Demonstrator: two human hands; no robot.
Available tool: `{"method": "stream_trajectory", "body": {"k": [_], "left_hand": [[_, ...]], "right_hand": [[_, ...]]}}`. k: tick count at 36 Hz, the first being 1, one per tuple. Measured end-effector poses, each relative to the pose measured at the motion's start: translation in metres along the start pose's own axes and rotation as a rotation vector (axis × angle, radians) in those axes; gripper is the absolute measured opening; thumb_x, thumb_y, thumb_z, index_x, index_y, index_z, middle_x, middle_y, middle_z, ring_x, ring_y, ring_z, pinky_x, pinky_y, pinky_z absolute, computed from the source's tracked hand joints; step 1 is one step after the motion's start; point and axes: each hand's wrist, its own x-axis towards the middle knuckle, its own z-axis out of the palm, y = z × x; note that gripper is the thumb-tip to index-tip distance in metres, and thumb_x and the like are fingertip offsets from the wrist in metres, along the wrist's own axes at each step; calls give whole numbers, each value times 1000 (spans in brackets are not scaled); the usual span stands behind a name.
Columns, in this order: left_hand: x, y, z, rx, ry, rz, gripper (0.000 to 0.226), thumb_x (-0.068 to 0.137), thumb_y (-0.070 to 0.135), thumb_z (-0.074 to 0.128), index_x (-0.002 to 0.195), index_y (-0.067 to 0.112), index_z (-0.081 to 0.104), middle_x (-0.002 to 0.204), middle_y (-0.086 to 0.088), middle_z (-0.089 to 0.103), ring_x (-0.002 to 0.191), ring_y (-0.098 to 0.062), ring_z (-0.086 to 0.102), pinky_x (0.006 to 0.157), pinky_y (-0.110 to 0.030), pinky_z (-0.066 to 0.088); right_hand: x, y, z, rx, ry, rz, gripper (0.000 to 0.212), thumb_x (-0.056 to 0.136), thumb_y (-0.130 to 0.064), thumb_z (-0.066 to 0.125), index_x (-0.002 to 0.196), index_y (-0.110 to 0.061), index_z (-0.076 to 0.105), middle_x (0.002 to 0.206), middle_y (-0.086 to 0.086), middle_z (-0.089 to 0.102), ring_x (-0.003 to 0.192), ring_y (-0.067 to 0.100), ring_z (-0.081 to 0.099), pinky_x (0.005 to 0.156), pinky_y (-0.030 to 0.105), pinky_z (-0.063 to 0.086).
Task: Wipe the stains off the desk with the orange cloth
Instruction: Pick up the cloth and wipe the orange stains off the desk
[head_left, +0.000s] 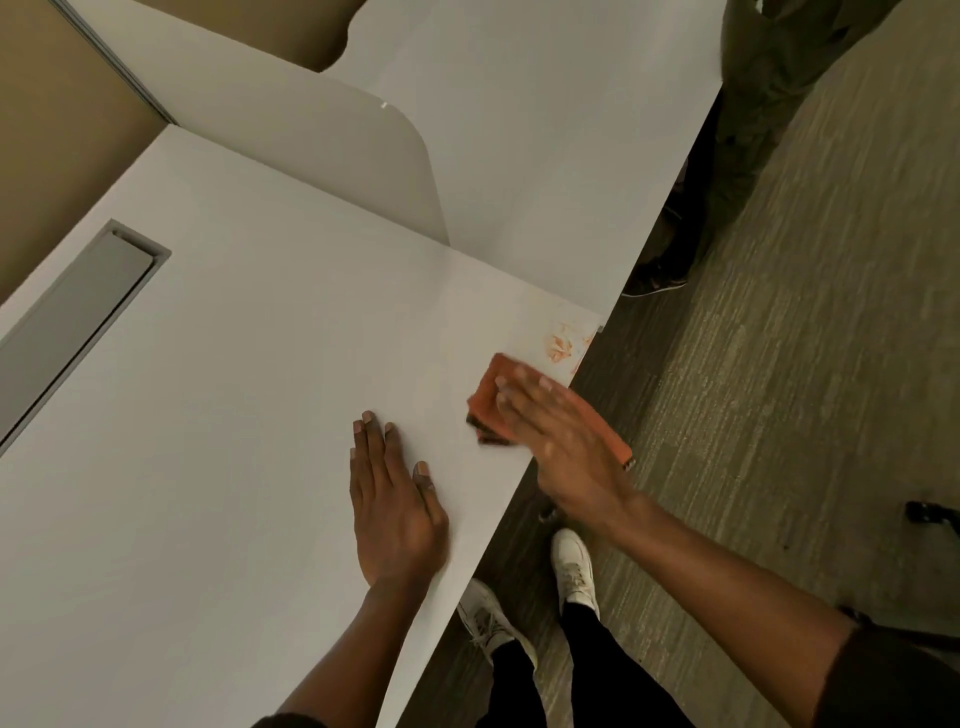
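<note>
The white desk (234, 364) fills the left and middle of the head view. Orange-red stains (563, 345) smear its right corner, close to the edge. My right hand (556, 441) presses flat on the orange cloth (491, 402), which lies over the desk edge just below the stains and partly hangs past it. The hand is blurred. My left hand (395, 504) rests flat on the desk to the left of the cloth, fingers apart, holding nothing.
A grey cable slot (78, 317) is set into the desk at the left. A white divider panel (332, 150) stands between this desk and the adjoining one. Another person's legs (748, 104) stand at the top right on the carpet. My white shoes (571, 566) are below the edge.
</note>
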Motion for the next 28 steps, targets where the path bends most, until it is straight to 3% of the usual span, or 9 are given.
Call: {"method": "stream_trajectory", "body": {"k": [4, 7, 12, 19, 21, 24, 28], "left_hand": [[-1, 1, -2, 9, 0, 8, 67, 114, 44, 24, 175, 18, 11, 184, 3, -4, 170, -13, -8, 138, -42, 6], [-1, 1, -2, 6, -6, 6, 68, 114, 45, 23, 175, 17, 10, 184, 2, -4, 170, -14, -7, 138, -42, 6], [1, 1, -1, 19, 5, -3, 68, 114, 46, 22, 175, 18, 11, 184, 4, -3, 170, -12, -7, 138, -42, 7], [1, -1, 0, 30, -2, 0, 68, 114, 48, 21, 175, 19, 12, 184, 5, -4, 169, -9, -9, 138, -40, 6], [0, -1, 0, 30, -8, -3, 68, 114, 49, 21, 175, 19, 12, 184, 5, -4, 169, -9, -10, 138, -40, 6], [-1, 0, -2, 30, -5, -3, 68, 114, 47, 21, 175, 19, 13, 184, 4, -3, 169, -9, -10, 138, -40, 6], [-1, 0, -2, 26, -9, -3, 68, 114, 48, 20, 175, 20, 11, 184, 6, -5, 169, -8, -11, 138, -41, 7]], "right_hand": [[47, 13, -10, 40, 55, 175, 79, 79, 22, 55, 154, 2, 42, 165, 19, 37, 159, 34, 24, 130, 51, 23], [51, -3, -1, 12, 74, 188, 80, 79, 20, 55, 155, 3, 39, 165, 21, 36, 160, 34, 22, 133, 47, 13], [6, -39, 19, 43, -30, 42, 78, 84, 8, 32, 162, -1, 25, 172, 18, 18, 163, 32, 5, 133, 48, 11], [68, -25, 8, -52, -39, 157, 79, 84, -7, 9, 162, 2, 22, 171, 23, 18, 161, 38, 11, 132, 51, 11], [95, -12, -1, -79, -20, 250, 75, 88, -6, 16, 163, 0, 19, 172, 21, 16, 162, 37, 8, 132, 51, 9], [107, 4, -11, -123, 58, 417, 67, 99, -4, 41, 162, -1, 22, 172, 19, 19, 162, 36, 9, 132, 50, 12], [76, 0, -10, -174, 79, 582, 75, 98, -14, 54, 163, -2, 19, 173, 21, 15, 162, 36, 4, 132, 50, 10]]}}
